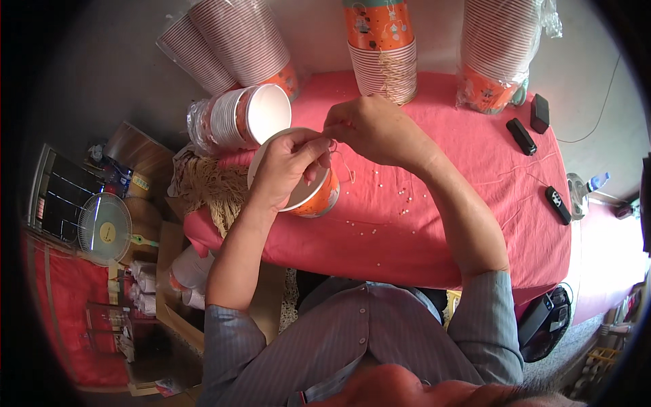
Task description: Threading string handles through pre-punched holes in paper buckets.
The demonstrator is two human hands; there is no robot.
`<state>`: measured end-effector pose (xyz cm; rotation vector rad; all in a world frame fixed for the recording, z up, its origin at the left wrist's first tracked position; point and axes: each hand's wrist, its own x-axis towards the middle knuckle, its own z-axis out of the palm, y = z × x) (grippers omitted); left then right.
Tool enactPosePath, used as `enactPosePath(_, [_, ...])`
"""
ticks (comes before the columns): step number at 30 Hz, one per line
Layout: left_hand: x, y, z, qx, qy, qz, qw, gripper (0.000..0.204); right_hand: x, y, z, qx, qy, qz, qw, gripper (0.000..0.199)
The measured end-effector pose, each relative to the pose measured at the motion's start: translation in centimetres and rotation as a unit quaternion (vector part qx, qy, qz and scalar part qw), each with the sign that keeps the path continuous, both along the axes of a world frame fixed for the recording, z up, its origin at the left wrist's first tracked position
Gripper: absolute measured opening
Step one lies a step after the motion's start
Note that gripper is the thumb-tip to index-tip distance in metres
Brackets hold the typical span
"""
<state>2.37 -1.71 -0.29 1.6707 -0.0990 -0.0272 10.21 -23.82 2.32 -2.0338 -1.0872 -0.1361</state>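
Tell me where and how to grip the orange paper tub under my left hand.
Probably best: grip the orange paper tub by its outer wall, from the near right. That curved side is exposed, while your left hand is over the open mouth.

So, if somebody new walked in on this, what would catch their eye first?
Probably the bright red cloth spread across the middle of the view, with tiny pale beads scattered on it. Then the left hand and right hand, fingertips close together near the rim of an orange-patterned paper tub. Tall stacks of similar tubs rise at the back left, back middle and back right.
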Motion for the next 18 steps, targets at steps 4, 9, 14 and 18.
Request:
enactPosePath(4, [0.0,0.0,0.1,-0.008,-0.006,0.005,1.000,0.017,0.6,-0.1,-0.5,0.014,0.018,-0.003,1.000,0.020])
enactPosePath(9, [-0.3,-0.2,0.5,-0.027,-0.011,0.024,0.999,0.020,2.0,-0.7,-0.9,-0.011,0.061,0.046,0.997,0.024])
enactPosePath(14, [-0.5,-0.2,1.0,-0.026,0.000,0.027,0.999,0.021,2.0,-0.6,-0.6,-0.027,0.132,0.085,0.987,0.026])
enactPosePath(18, [-0.5,0.3,0.9,-0.028,-0.006,0.032,0.999,0.022,2.2,-0.5,-0.7,-0.020,0.112,0.072,0.991,0.025])
